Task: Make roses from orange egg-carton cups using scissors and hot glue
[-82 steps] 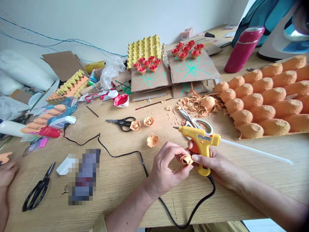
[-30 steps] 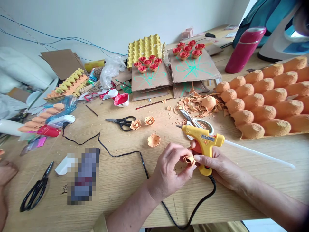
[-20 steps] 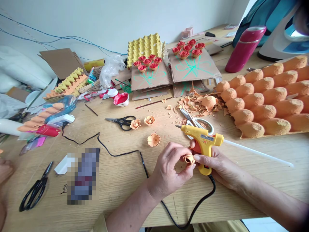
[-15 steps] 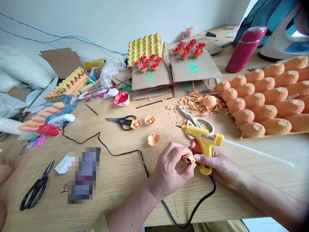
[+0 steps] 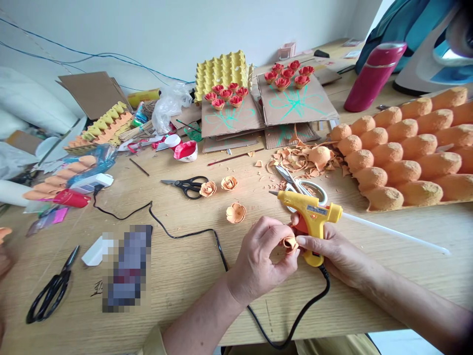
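Observation:
A small curled orange carton flower (image 5: 289,243) is pinched between the thumb and fingers of my left hand (image 5: 263,259). My right hand (image 5: 338,254) is wrapped round the yellow glue gun (image 5: 314,217), its nozzle pointing left and a white glue stick (image 5: 395,232) jutting out of its back. The right thumb touches the small flower's edge. Just beyond my hands lie an open flower cup (image 5: 235,212) and two fuller orange flowers, one (image 5: 229,183) apart and the other (image 5: 208,189) against black-handled scissors (image 5: 188,186). White-handled scissors (image 5: 312,191) rest partly behind the glue gun.
An orange egg tray (image 5: 410,148) fills the right side, beside carton scraps (image 5: 291,160) and a pink bottle (image 5: 375,76). Red flowers stand on cardboard (image 5: 299,106) behind. The glue gun's black cord (image 5: 185,235) crosses the table. Large scissors (image 5: 53,288) and another person's hand (image 5: 4,259) are left.
My hands keep nearly the same pose on the flower and glue gun. At the far left, the other person's hand has shifted and an orange piece now shows there. The view has moved slightly.

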Motion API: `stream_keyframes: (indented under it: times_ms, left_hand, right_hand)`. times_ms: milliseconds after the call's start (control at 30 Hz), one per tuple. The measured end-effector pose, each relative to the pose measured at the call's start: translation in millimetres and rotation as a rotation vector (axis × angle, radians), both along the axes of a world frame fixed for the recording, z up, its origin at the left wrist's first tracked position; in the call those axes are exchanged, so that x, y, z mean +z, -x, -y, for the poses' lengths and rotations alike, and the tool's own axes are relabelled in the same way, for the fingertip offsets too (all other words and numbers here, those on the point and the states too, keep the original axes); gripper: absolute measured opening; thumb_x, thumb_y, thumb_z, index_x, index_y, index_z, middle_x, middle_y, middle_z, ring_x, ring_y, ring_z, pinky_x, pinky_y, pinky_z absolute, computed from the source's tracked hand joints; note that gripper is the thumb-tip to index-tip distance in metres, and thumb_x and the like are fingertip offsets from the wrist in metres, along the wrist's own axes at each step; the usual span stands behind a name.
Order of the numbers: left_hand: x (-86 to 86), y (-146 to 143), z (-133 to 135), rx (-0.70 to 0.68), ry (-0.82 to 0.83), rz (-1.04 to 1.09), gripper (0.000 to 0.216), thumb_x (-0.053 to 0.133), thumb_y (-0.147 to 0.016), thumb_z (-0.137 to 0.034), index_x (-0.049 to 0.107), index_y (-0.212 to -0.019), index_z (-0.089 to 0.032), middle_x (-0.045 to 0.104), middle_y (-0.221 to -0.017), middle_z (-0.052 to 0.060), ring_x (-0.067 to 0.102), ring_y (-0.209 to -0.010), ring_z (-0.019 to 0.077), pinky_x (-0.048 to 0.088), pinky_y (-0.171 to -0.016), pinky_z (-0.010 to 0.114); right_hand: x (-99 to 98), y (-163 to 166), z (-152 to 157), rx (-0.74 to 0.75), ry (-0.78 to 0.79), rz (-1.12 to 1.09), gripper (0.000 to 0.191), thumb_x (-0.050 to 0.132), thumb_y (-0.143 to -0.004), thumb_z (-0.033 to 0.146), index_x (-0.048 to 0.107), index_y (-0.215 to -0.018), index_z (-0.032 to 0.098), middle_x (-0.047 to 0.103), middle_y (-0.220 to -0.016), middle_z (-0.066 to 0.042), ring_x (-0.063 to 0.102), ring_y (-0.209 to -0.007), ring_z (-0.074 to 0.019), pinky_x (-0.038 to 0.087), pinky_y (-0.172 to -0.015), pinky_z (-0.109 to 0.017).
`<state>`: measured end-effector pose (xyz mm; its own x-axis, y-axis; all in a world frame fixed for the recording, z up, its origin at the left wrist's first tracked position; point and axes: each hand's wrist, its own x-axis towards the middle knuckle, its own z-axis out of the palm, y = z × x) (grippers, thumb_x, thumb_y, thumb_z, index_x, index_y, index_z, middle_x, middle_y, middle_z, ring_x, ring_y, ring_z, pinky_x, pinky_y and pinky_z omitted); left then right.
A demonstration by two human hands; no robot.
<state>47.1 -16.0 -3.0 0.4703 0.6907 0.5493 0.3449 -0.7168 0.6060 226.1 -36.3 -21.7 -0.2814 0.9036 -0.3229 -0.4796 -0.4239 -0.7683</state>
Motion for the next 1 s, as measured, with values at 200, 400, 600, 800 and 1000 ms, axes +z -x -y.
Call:
stream_keyframes:
  times_ms: [200, 400, 600, 800, 1000]
  left_hand:
    - [-0.2, -1.5, -0.5, -0.007, 0.084, 0.078, 0.019, 0.065, -0.085, -0.013, 0.052, -0.098, -0.021, 0.059, -0.089, 0.004, 0.061, -0.086, 0.0185, 0.055, -0.075, 0.031]
    - [0.8, -0.8, -0.2, -0.013, 0.104, 0.083, 0.022, 0.068, -0.085, -0.014, 0.056, -0.102, -0.020, 0.060, -0.093, 0.006, 0.060, -0.088, 0.0188, 0.054, -0.077, 0.031]
    - [0.6, -2.0, 1.5, 0.022, 0.120, 0.094, 0.022, 0.070, -0.083, -0.014, 0.057, -0.101, -0.019, 0.058, -0.095, 0.005, 0.060, -0.089, 0.0177, 0.054, -0.078, 0.029]
    - [2.0, -3.9, 2.1, 0.025, 0.131, 0.110, 0.019, 0.069, -0.084, -0.014, 0.058, -0.098, -0.019, 0.057, -0.092, 0.004, 0.060, -0.086, 0.0162, 0.054, -0.077, 0.027]
    - [0.6, -3.4, 2.9, 0.025, 0.101, 0.099, 0.019, 0.070, -0.085, -0.014, 0.058, -0.100, -0.019, 0.060, -0.093, 0.005, 0.062, -0.089, 0.0177, 0.054, -0.080, 0.029]
  right_hand:
    - [4.7, 2.3, -1.5, -0.004, 0.027, -0.043, 0.043, 0.092, -0.066, 0.036, 0.065, -0.095, 0.023, 0.069, -0.077, 0.001, 0.061, -0.069, -0.0145, 0.048, -0.063, -0.024]
    - [6.8, 1.5, -1.6, -0.004, 0.024, -0.037, 0.041, 0.092, -0.067, 0.035, 0.066, -0.095, 0.022, 0.069, -0.080, 0.001, 0.061, -0.073, -0.0148, 0.048, -0.066, -0.024]
    - [6.4, 1.2, -0.1, 0.007, 0.011, -0.075, 0.039, 0.091, -0.069, 0.032, 0.064, -0.096, 0.022, 0.071, -0.081, 0.001, 0.063, -0.075, -0.0139, 0.048, -0.066, -0.022]
    - [4.8, 0.7, -0.3, 0.017, -0.002, -0.114, 0.038, 0.090, -0.072, 0.030, 0.063, -0.098, 0.022, 0.072, -0.085, 0.000, 0.063, -0.076, -0.0119, 0.048, -0.068, -0.020]
    - [5.0, 0.5, -1.8, 0.010, 0.002, -0.114, 0.038, 0.091, -0.071, 0.029, 0.064, -0.097, 0.021, 0.072, -0.083, 0.000, 0.063, -0.076, -0.0117, 0.049, -0.067, -0.020]
